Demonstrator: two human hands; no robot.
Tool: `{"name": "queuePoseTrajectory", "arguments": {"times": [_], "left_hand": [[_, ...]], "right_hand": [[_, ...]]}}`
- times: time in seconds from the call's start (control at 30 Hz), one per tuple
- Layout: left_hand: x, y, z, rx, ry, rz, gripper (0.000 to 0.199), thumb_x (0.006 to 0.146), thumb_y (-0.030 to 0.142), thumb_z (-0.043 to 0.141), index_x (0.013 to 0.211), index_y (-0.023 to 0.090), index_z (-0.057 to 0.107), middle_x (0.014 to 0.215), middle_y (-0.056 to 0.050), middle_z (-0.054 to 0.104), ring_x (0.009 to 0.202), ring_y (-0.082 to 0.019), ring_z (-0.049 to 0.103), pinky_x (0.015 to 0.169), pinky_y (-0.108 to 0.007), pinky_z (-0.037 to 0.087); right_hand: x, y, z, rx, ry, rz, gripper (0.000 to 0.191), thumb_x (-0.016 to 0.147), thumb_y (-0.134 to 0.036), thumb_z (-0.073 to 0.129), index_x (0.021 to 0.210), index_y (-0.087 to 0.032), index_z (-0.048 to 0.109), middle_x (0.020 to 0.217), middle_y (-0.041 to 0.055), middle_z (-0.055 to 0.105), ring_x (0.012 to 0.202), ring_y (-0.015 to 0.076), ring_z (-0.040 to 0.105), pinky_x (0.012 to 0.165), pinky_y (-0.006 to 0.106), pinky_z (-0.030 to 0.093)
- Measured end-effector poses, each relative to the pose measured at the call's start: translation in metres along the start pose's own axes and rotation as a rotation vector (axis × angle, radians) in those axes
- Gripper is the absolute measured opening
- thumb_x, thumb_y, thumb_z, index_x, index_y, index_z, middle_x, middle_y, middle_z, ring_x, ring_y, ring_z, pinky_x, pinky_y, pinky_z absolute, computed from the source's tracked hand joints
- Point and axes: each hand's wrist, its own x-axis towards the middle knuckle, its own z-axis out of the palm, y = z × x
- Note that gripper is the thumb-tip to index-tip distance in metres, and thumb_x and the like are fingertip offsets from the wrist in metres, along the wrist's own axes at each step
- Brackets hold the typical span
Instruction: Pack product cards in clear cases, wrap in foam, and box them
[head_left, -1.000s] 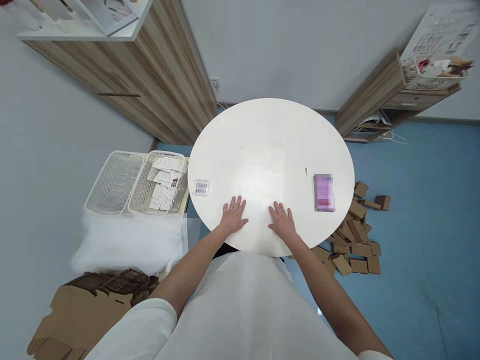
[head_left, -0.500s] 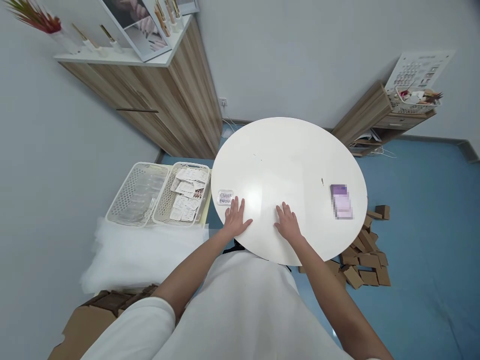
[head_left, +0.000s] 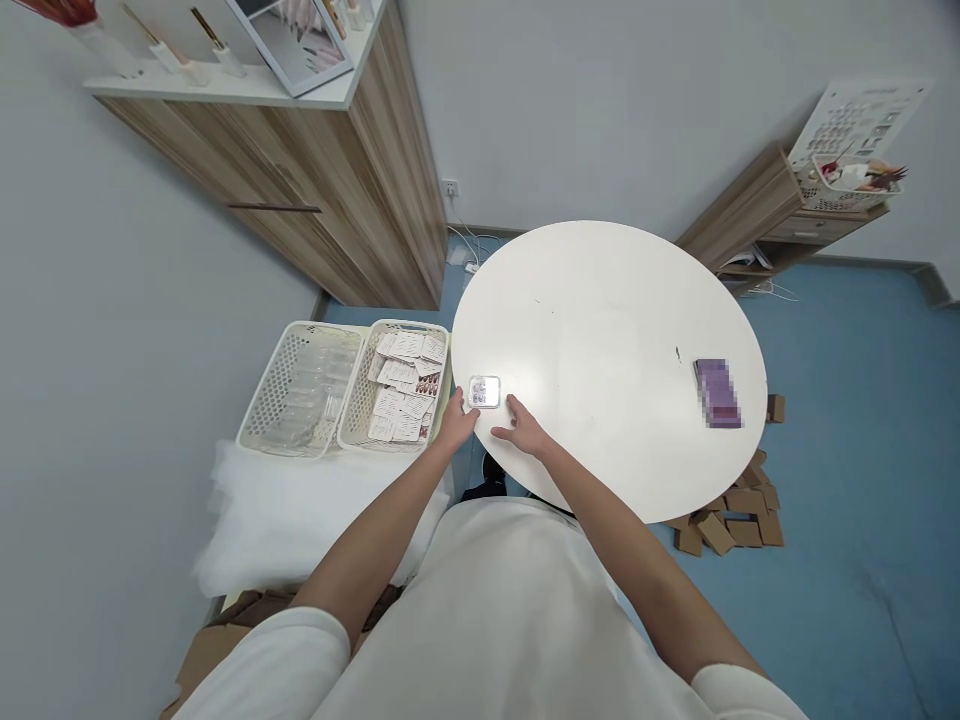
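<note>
Left of the frame's center, a clear plastic case (head_left: 484, 392) lies flat on the white round tabletop (head_left: 615, 300), near its left edge. Small pieces show in it, too small to identify.

The left hand (head_left: 456, 425) is at the table edge on the case's lower left, thumb and fingers parted; whether it touches the case I cannot tell. The right hand (head_left: 525, 432) is just right of the case, thumb and forefinger spread, holding nothing.

At middle left, a white perforated basket (head_left: 411, 325) holds paper cards (head_left: 401, 402) with lines of print too small to read; some carry rows of reddish-brown ovals. The basket beside it (head_left: 270, 385) holds clear plastic packaging (head_left: 311, 395), with white translucent sheeting (head_left: 322, 520) below both.

On the tabletop's right side, a purple box (head_left: 718, 393) is pixelated, hiding any lettering. Brown cardboard boxes (head_left: 742, 530) lie on the blue floor at lower right. In the upper right, a white poster (head_left: 862, 120) bears small pictures and illegible text. In the upper left, a framed photo (head_left: 307, 50) of fingers with manicured nails stands on a wood-grain cabinet (head_left: 300, 190).
</note>
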Motion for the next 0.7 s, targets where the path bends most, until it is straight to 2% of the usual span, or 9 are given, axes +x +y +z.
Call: {"name": "queuePoseTrajectory", "arguments": {"times": [0.17, 0.33, 0.5, 0.7], "left_hand": [[-0.003, 0.002, 0.000, -0.092, -0.070, 0.002, 0.056, 0.073, 0.018, 0.050, 0.128, 0.019, 0.039, 0.130, -0.010, 0.046, 0.116, -0.024, 0.046, 0.087, -0.031, 0.043], [-0.011, 0.004, 0.009, -0.143, -0.059, -0.007, 0.059, 0.072, 0.016, 0.053, 0.130, 0.017, 0.039, 0.132, -0.010, 0.045, 0.116, -0.024, 0.046, 0.092, -0.034, 0.040], [-0.020, 0.018, 0.022, -0.133, -0.067, 0.032, 0.057, 0.071, 0.014, 0.054, 0.127, 0.018, 0.045, 0.127, -0.008, 0.050, 0.113, -0.024, 0.049, 0.093, -0.036, 0.041], [-0.030, 0.034, 0.050, -0.139, -0.149, 0.119, 0.042, 0.071, 0.014, 0.053, 0.113, 0.019, 0.058, 0.125, -0.006, 0.052, 0.113, -0.022, 0.050, 0.097, -0.036, 0.039]], "right_hand": [[0.000, -0.008, 0.009, 0.240, -0.058, -0.040, 0.085, 0.066, -0.039, 0.065, 0.137, -0.025, 0.021, 0.146, 0.0053, 0.020, 0.131, 0.0218, 0.023, 0.103, 0.040, 0.030], [-0.010, 0.002, 0.005, 0.293, 0.016, -0.039, 0.077, 0.068, -0.033, 0.064, 0.135, -0.026, 0.027, 0.144, 0.0056, 0.024, 0.132, 0.0215, 0.023, 0.105, 0.044, 0.025], [-0.024, 0.018, -0.006, 0.337, 0.115, -0.050, 0.077, 0.066, -0.030, 0.065, 0.134, -0.025, 0.028, 0.143, 0.0071, 0.026, 0.131, 0.0203, 0.026, 0.106, 0.041, 0.023], [-0.053, 0.035, -0.033, 0.203, 0.217, -0.085, 0.065, 0.069, -0.032, 0.061, 0.129, -0.026, 0.037, 0.145, 0.0048, 0.018, 0.130, 0.0195, 0.026, 0.106, 0.037, 0.027]]}}
